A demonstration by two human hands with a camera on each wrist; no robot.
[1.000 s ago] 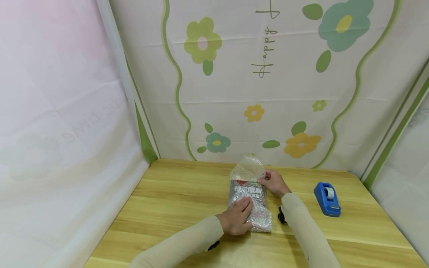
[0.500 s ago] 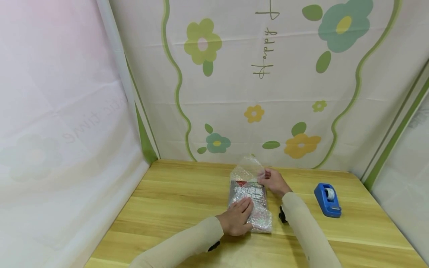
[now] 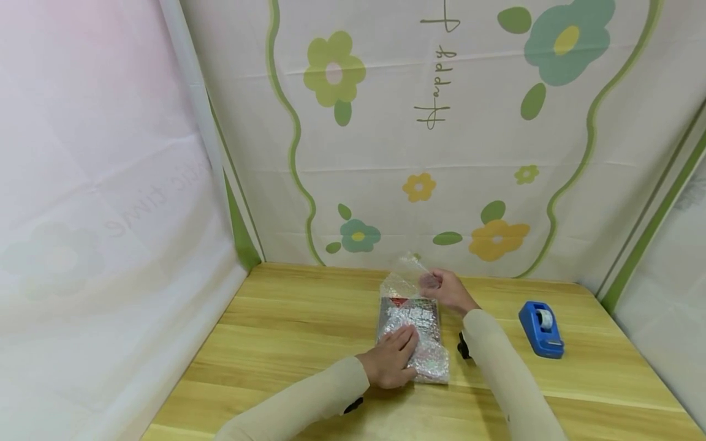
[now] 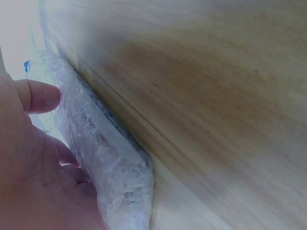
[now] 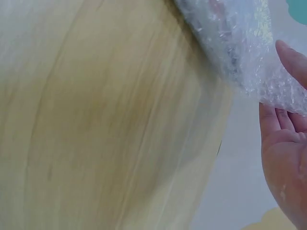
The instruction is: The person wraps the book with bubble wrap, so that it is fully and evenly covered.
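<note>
We see the right hand [image 3: 449, 293] higher and further inward than in the earlier frame, bubble wrap [image 3: 432, 361] held between thumb and fingers; its far end rises, so we judge it not yet folded down. The left hand [image 3: 388, 358] stays put, fingers straight and together, the flat printed item [image 3: 409, 312] beneath them.

Wooden table [image 3: 298, 324] bears wrapped package [image 3: 430, 352] and tape dispenser [image 3: 537, 337]
</note>
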